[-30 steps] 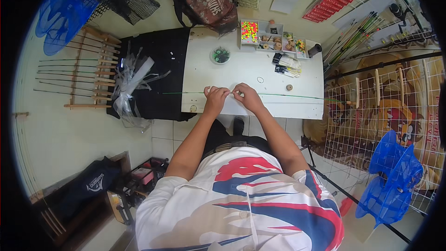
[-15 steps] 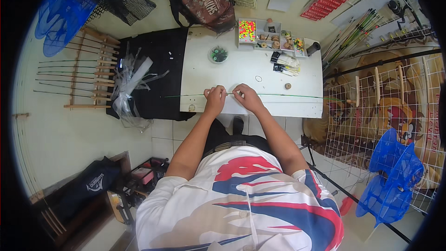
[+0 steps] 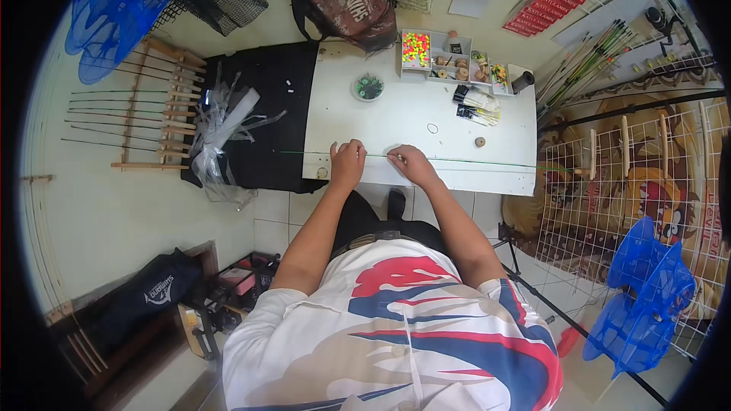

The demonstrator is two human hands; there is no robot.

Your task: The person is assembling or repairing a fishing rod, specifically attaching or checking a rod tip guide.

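Observation:
A thin green rod [image 3: 472, 160] lies level along the near edge of the white table [image 3: 396, 122], its left end reaching out over the black cloth. My left hand [image 3: 348, 161] is closed around it, fingers bent together. To the right, across a small gap, my right hand [image 3: 412, 164] pinches the same rod between thumb and fingertips. Beyond my hands stands a white bowl [image 3: 368, 88] of small dark green pieces. A small brown spool [image 3: 480, 142] and a thin ring [image 3: 432, 129] rest on the tabletop to the right.
White trays [image 3: 449, 57] with bright beads and spools stand at the table's back, near small packets [image 3: 478, 106] and a dark cylinder [image 3: 523, 81]. Clear plastic [image 3: 225, 129] covers part of the black cloth [image 3: 285, 118] at left. A white wire grid [image 3: 609, 205] rises on the right.
My hands have moved a little farther apart along the rod, leaving a wider gap between them. The whole view has shifted slightly.

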